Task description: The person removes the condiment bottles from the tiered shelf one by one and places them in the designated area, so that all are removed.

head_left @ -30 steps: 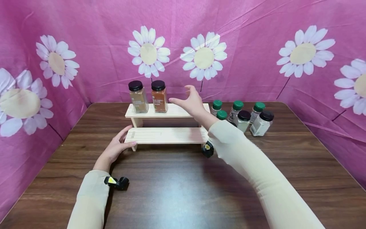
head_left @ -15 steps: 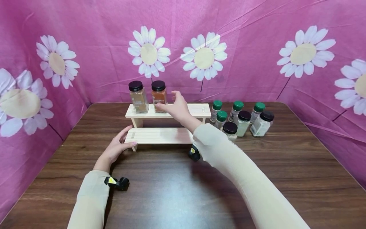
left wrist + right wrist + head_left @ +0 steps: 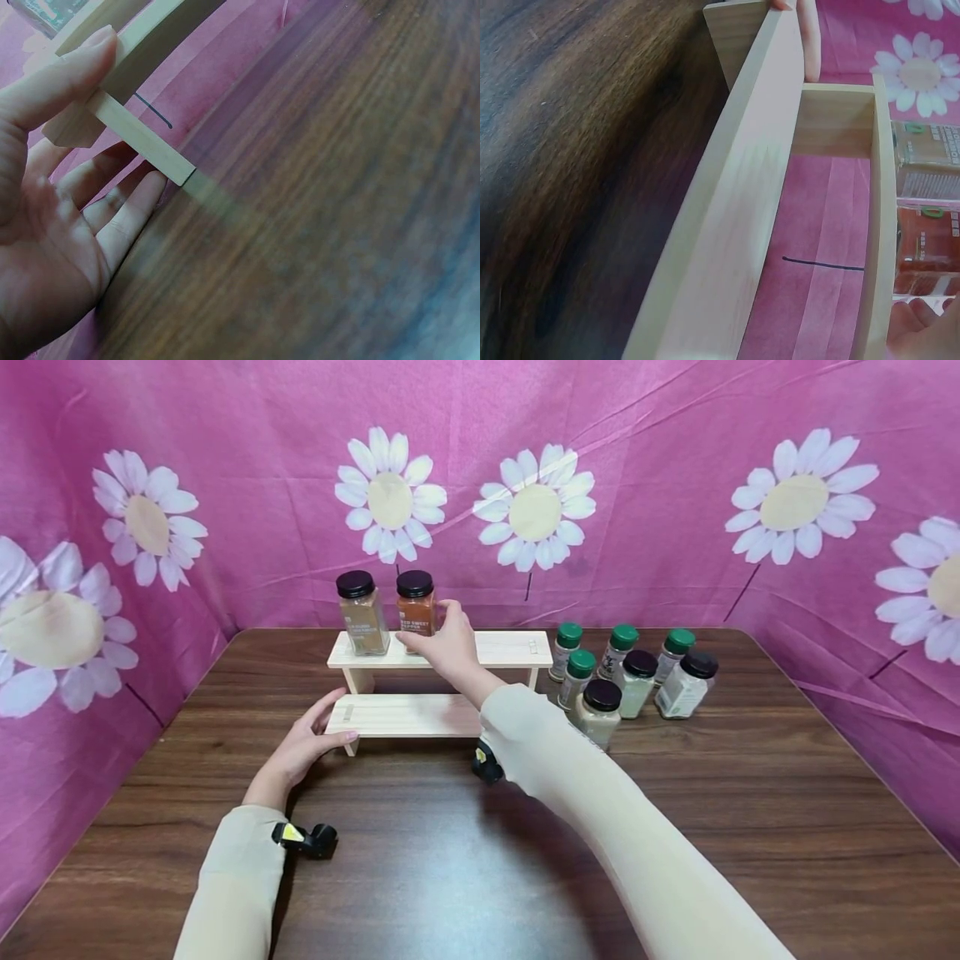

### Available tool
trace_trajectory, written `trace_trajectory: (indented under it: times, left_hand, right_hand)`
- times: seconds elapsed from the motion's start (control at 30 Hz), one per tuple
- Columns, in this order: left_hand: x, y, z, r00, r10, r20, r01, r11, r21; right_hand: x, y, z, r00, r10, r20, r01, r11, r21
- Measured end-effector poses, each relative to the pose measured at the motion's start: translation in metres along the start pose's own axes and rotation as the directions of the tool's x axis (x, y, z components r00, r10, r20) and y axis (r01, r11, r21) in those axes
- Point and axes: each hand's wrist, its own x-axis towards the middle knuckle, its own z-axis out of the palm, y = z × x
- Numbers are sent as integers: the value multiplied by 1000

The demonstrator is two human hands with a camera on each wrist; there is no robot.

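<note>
A two-tier wooden rack (image 3: pixel 405 717) stands on the table. My left hand (image 3: pixel 303 747) grips the lower tier's left end, thumb on the shelf's front edge and the other fingers behind the leg; the left wrist view shows this hand (image 3: pixel 52 247) close up. On the upper tier are two black-capped spice jars: a tan one (image 3: pixel 365 625) at the left and a jar labelled red sweet pepper (image 3: pixel 416 614) beside it. My right hand (image 3: pixel 447 643) holds the red jar low down, thumb across its front and fingers at its right side. Its lower part is hidden by this hand.
Several spice jars stand on the table right of the rack. Some have green caps, like this near one (image 3: pixel 577 677); others have black caps, such as a pale-filled jar (image 3: pixel 597 718) and a white-labelled jar (image 3: pixel 686 687). A pink flowered cloth (image 3: pixel 645 527) hangs behind the table.
My right hand has moved left along the upper tier to the red sweet pepper jar and closed around it. My left hand and both jars on the rack have stayed in place.
</note>
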Motion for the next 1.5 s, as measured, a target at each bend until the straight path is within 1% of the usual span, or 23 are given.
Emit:
trace_trajectory:
  times: [0.2,0.47,0.6,0.93,1.23,1.5]
  left_hand:
    - [-1,1,0,1000,1,5,-1,1000,-8]
    - [-1,3,0,1000,-6,5,6,1000,-5]
    - [-1,3,1,1000,-9,4,9,1000,7]
    - [-1,5,1,1000,-24,-4,24,999,26]
    - [0,3,1,1000,-17,1,17,1000,18]
    - [1,2,0,1000,-18,-5,18,999,29]
  right_hand:
    - [2,-6,5,999,-12,-49,12,1000,8]
    - [3,-11,9,993,32,-114,-32,999,-2]
    - [3,-15,10,990,37,-136,-39,999,-9]
    - [4,-21,9,988,42,-152,-51,997,-54]
    - [3,-22,7,987,75,-144,-78,997,-13]
    - [1,-19,2,989,43,-140,-44,999,-2]
